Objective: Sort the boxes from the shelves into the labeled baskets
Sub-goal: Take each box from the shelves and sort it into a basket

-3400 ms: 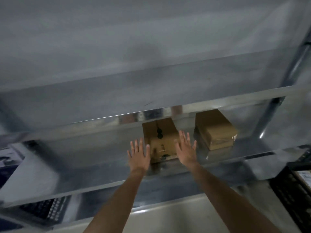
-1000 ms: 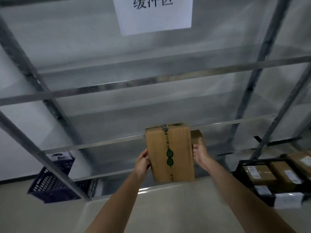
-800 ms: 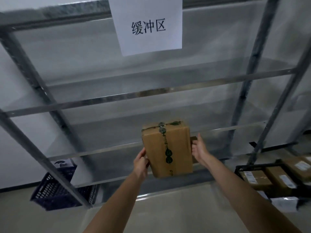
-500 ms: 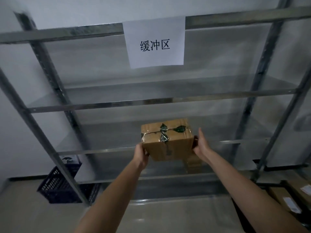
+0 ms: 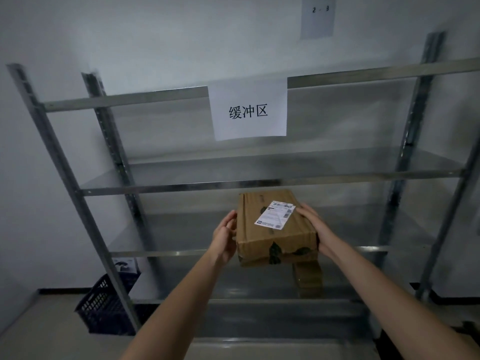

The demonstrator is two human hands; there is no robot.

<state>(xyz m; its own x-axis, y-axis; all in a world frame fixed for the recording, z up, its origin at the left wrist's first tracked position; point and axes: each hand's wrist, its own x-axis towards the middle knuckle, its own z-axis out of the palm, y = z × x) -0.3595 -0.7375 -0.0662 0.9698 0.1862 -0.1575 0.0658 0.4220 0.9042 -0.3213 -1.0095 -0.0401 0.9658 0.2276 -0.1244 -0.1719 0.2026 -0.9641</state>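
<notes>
I hold a brown cardboard box (image 5: 275,229) in front of the metal shelf unit (image 5: 233,181), at about the height of its middle shelves. A white shipping label faces up on its top, and green-printed tape crosses its near end. My left hand (image 5: 224,236) grips the box's left side with curled fingers. Against the right side my right hand (image 5: 313,224) holds it, fingers lying along the top edge. A second brown box (image 5: 307,278) stands on the lowest shelf, partly hidden behind the held one.
A white paper sign (image 5: 248,111) with three black characters hangs from the top shelf rail. A dark blue slatted basket (image 5: 104,305) with a label card stands on the floor at the lower left, behind the shelf's front post. Another paper (image 5: 317,15) is stuck high on the wall.
My hands took the box off the low shelf, raised it and turned it over, so the label now faces up. The view has tilted up along the shelf unit.
</notes>
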